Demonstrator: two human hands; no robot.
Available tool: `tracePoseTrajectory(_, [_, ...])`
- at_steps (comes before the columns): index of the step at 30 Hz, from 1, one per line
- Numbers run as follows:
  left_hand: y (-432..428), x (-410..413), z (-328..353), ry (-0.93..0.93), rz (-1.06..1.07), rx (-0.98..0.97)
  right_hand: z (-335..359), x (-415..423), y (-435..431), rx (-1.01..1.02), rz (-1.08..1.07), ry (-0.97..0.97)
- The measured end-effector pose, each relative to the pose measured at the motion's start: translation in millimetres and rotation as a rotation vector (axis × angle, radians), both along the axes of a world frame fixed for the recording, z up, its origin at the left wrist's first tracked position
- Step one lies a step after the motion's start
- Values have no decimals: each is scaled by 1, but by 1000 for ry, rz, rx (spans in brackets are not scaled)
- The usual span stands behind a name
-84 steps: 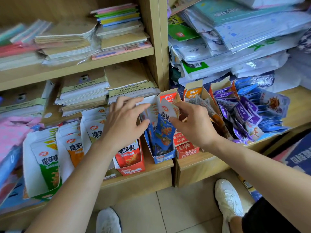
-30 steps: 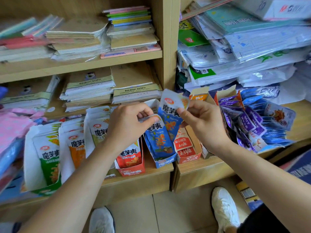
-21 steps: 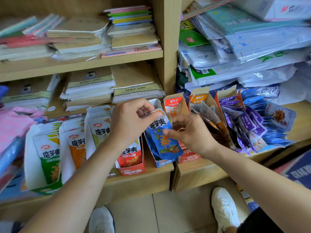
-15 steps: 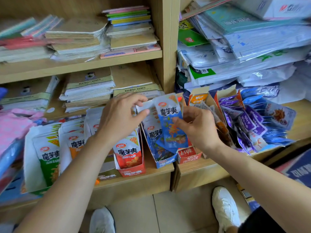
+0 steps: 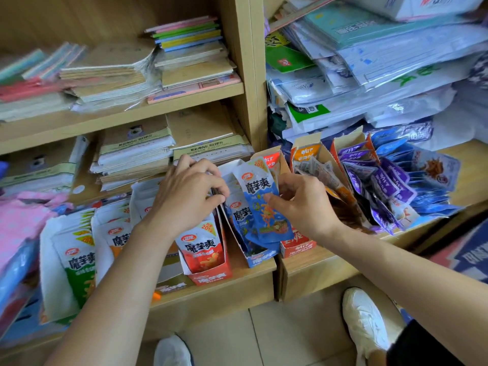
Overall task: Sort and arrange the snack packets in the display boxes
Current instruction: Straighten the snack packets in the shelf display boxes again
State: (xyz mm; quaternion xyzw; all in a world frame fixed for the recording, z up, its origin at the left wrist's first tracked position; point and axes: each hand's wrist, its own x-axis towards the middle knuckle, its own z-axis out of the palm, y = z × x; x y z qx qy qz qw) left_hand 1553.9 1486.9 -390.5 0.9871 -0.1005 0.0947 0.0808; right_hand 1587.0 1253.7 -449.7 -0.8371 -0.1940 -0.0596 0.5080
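My right hand (image 5: 303, 207) pinches a blue snack packet (image 5: 260, 196) and holds it upright over the blue display box (image 5: 260, 258). More blue packets stand in that box. My left hand (image 5: 186, 194) has its fingers curled round the tops of the packets at the left side of the blue box, beside the red display box (image 5: 211, 273). A red packet (image 5: 199, 243) stands at the front of the red box. An orange-red box (image 5: 297, 245) sits just right of the blue one, mostly hidden behind my right hand.
Green and orange packets (image 5: 79, 254) stand in boxes on the left of the shelf. Purple and blue packets (image 5: 388, 186) fan out of boxes on the right. Stacks of notebooks (image 5: 134, 154) lie behind. My white shoes (image 5: 367, 323) are on the tiled floor below.
My right hand has lowered the blue packet a little toward the blue box. My left hand has moved right and closed its fingers on the packet tops by the box.
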Motion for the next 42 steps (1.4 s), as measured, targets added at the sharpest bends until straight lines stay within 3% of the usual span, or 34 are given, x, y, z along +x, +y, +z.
tracePoseTrajectory(7, [-7, 0, -1, -178, -68, -523, -5, -2, 8, 118, 151, 98])
tracePoseTrajectory(15, [-15, -3, -8, -236, -86, -450, -4, 1, 10, 101, 297, 192])
tracePoseTrajectory(19, [-20, -8, -5, -139, -39, -409, -1, -3, 11, -22, 317, 126])
tracePoseTrajectory(25, [-22, -7, -10, -129, 28, -204, -4, -13, 19, -121, 171, -28])
tracePoseTrajectory(28, [-12, -5, -3, -101, 1, -381, -2, -11, 14, -30, 137, 52])
tracePoseTrajectory(31, [3, -2, 5, -164, -19, -559, 12, -8, 3, 215, 43, 111])
tracePoseTrajectory(36, [2, 1, -7, -121, -30, -299, 33, 10, -23, 560, -113, 137])
tracePoseTrajectory(42, [-24, 15, -10, 119, -11, 195, 35, 23, -31, 591, -138, 179])
